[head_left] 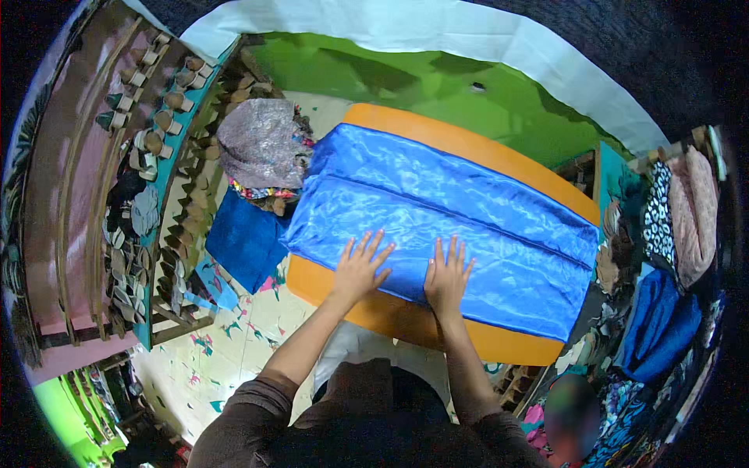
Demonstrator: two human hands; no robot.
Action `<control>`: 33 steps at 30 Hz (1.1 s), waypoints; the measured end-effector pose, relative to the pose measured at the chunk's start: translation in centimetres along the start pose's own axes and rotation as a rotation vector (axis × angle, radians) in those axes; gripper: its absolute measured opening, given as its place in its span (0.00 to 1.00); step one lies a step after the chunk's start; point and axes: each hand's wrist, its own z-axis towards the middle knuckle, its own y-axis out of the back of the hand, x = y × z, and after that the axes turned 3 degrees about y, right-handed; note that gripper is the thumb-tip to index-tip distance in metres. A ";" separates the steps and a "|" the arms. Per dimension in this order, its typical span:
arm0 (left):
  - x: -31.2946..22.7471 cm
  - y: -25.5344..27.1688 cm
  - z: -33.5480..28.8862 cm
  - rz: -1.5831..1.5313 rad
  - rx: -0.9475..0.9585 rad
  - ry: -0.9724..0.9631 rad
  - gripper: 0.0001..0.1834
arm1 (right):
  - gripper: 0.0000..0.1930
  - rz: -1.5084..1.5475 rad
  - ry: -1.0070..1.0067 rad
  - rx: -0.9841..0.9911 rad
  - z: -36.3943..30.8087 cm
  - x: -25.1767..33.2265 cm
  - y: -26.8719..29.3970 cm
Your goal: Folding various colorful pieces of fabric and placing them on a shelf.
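Note:
A shiny blue satin cloth [468, 226] lies spread across an orange table [499, 339], with a long fold or seam running lengthwise along it. Its left end hangs past the table's left side. My left hand [360, 267] rests flat on the cloth near its front edge, fingers spread. To its right, my right hand [448, 279] also lies flat on the cloth, fingers stretched out and pointing away from me. Neither hand grips anything. Orange tabletop shows along the far and near sides of the cloth.
Left of the table sit a sparkly grey fabric heap [261, 140] and a dark blue cloth [246, 238]. Wooden racks of shoe-like pieces [168, 125] stand further left. Scraps litter the tiled floor [253, 343]. At right hang fabrics [694, 210]; a blurred person [572, 417] is lower right.

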 end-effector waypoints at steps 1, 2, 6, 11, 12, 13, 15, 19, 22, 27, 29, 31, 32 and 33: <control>1.1 -0.1 -0.4 0.014 0.017 -0.026 0.29 | 0.24 0.000 0.011 0.011 0.0 0.7 -0.2; 3.2 0.3 -0.5 0.078 -0.072 0.025 0.27 | 0.23 -0.002 -0.026 0.010 0.0 0.5 -0.2; 13.0 2.6 -1.9 0.198 -0.165 0.436 0.26 | 0.24 -0.015 -0.070 0.018 0.2 0.4 0.1; 14.7 5.3 -2.3 0.075 -0.214 0.482 0.27 | 0.25 -0.039 -0.006 -0.026 -0.1 1.3 -0.6; 14.2 5.6 -2.6 0.040 -0.146 0.338 0.28 | 0.27 0.041 0.079 0.033 -0.4 2.0 -0.3; 14.0 5.8 -3.3 0.010 -0.081 0.200 0.28 | 0.27 0.042 0.088 0.041 -0.2 3.5 0.6; 13.9 4.8 -4.8 -0.025 -0.103 0.088 0.32 | 0.28 0.162 0.436 0.304 0.2 6.8 1.9; 12.7 3.0 -5.3 -0.032 0.035 -0.063 0.35 | 0.26 0.137 0.618 0.316 0.8 9.1 -0.2; 12.3 2.4 -4.7 0.034 -0.143 -0.081 0.27 | 0.21 0.224 0.714 0.253 1.7 9.4 0.8; 15.3 2.8 -3.6 0.163 -0.279 -0.137 0.22 | 0.23 0.211 0.840 0.351 0.2 7.9 3.0; 17.6 3.5 -4.0 0.318 -0.373 -0.097 0.23 | 0.23 0.261 0.810 0.439 -1.0 7.5 3.2; 19.7 4.5 -4.9 0.309 -0.361 -0.062 0.24 | 0.24 0.239 0.785 0.488 -1.8 7.6 2.9; 20.4 4.9 -5.1 0.301 -0.345 -0.025 0.24 | 0.24 0.247 0.761 0.494 -2.0 7.8 3.1; 20.7 5.2 -5.2 0.302 -0.347 -0.032 0.24 | 0.25 0.256 0.735 0.499 -2.0 8.0 3.2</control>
